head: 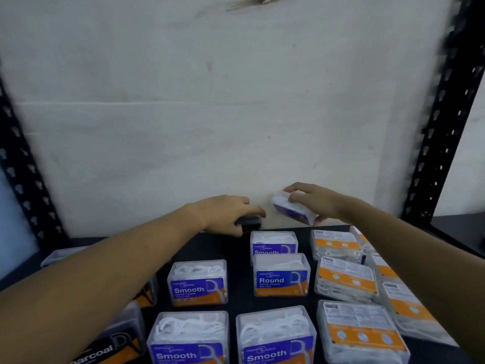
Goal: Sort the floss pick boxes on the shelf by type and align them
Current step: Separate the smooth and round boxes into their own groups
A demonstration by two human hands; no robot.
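Many floss boxes (198, 282) crowd the black shelf (238, 269) against a scuffed white wall (210, 114); left grip (228, 214) clasps a dark box (250, 222), right grip (312, 200) holds a purple-labelled box (291, 211).

Blurred uprights (443, 114), dark box (249, 222) half-hidden (label unreadable)

Clear floss boxes (282, 275) — loose rows, black shelf (238, 269)

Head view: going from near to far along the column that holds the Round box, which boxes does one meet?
First the near Smooth box → Round box → far Smooth box → tilted purple-label box, gripped by the right hand.
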